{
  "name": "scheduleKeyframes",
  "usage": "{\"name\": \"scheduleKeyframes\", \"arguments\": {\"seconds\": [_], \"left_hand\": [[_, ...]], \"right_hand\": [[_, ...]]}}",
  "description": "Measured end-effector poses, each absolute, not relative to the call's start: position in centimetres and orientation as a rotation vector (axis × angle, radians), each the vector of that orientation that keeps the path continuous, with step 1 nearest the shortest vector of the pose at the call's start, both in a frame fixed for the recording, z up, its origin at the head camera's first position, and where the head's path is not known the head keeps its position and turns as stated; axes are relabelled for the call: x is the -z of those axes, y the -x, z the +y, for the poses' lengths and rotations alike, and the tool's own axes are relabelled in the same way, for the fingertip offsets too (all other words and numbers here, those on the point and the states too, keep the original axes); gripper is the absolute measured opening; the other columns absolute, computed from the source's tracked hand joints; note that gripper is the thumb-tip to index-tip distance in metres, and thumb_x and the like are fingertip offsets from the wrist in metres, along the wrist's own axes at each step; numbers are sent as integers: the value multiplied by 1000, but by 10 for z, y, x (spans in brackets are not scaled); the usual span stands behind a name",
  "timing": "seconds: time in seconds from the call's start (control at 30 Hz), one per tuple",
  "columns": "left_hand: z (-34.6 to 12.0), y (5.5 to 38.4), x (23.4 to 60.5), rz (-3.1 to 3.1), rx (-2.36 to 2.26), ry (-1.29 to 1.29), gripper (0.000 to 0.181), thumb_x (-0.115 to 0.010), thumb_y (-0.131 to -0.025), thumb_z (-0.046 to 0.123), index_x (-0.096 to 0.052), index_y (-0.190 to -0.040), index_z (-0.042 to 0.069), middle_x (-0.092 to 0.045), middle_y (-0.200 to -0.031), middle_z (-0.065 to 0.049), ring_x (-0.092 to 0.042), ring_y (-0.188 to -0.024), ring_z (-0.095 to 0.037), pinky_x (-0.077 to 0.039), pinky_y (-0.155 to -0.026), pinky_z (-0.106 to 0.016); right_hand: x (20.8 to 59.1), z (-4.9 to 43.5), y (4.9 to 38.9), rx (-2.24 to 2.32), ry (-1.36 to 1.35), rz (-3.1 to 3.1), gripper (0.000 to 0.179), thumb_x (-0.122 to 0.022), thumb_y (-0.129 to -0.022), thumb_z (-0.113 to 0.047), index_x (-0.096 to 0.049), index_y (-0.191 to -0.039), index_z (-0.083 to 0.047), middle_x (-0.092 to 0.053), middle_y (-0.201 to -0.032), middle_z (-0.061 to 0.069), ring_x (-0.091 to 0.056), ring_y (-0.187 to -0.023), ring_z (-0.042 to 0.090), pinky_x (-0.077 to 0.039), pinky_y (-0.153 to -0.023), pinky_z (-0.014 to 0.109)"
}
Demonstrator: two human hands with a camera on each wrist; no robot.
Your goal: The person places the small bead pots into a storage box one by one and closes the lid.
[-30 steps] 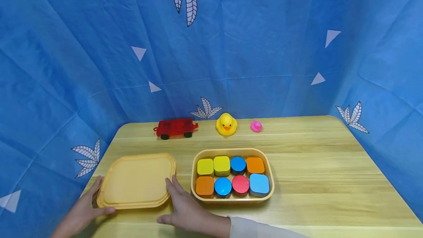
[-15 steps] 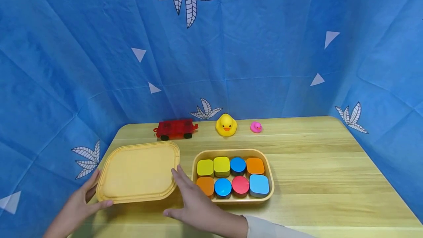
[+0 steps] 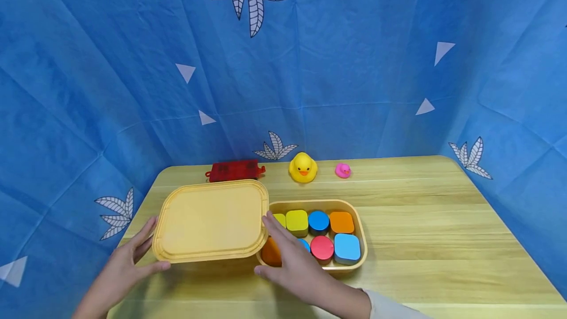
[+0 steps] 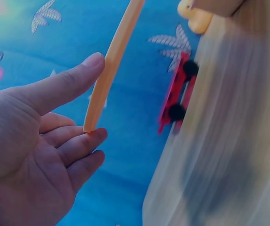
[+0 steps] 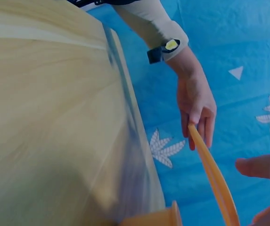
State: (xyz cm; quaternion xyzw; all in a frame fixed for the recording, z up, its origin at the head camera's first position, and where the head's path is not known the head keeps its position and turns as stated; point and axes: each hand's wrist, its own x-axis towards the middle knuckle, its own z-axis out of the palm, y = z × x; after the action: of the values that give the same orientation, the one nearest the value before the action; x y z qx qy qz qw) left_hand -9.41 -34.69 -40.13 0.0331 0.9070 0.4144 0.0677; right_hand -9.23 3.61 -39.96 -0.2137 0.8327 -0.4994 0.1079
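Observation:
A flat yellow-orange lid (image 3: 212, 220) with rounded corners hangs above the table, overlapping the left end of a matching box (image 3: 364, 242) in the head view. At the lid's left corner my left hand (image 3: 118, 267) grips it, thumb on the near side and fingers beneath, as the left wrist view of the lid (image 4: 109, 75) shows. My right hand (image 3: 301, 272) has straight fingers against the right edge; its thumb (image 5: 255, 167) stands apart from the lid. Inside the box sit several coloured blocks, among them a red round one (image 3: 322, 247) and a light blue square one (image 3: 347, 246).
Along the back of the wooden table (image 3: 443, 240) stand a red toy wagon (image 3: 235, 170), a yellow duck (image 3: 303, 167) and a small pink duck (image 3: 343, 170). The lid partly covers the wagon in the head view. Blue cloth (image 3: 354, 63) surrounds the table.
The lid has come up off the table and moved right with both hands, now covering part of the box and wagon from view. The box and ducks have stayed put.

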Motion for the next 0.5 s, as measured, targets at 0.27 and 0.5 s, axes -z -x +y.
{"name": "scheduleKeyframes", "arguments": {"seconds": [0.27, 0.5], "left_hand": [[-314, 102, 398, 2760, -1228, -172, 106, -85, -84, 32, -20, -165, 9, -22, -170, -16, -39, -143, -38, -53, -102, -33], [-285, 110, 396, 2845, -1248, -280, 100, -86, -82, 36, -32, -162, 10, -38, -163, -14, -53, -136, -32, -53, -100, -27]], "right_hand": [[404, 66, 93, 1450, 624, 2646, 84, -81, -90, -13, -36, -161, -13, -24, -171, -2, -34, -151, 33, -50, -107, 49], [404, 89, 93, 1532, 572, 2804, 76, -83, -88, -9, -47, -155, -11, -37, -165, -4, -42, -147, 28, -49, -107, 49]]}}
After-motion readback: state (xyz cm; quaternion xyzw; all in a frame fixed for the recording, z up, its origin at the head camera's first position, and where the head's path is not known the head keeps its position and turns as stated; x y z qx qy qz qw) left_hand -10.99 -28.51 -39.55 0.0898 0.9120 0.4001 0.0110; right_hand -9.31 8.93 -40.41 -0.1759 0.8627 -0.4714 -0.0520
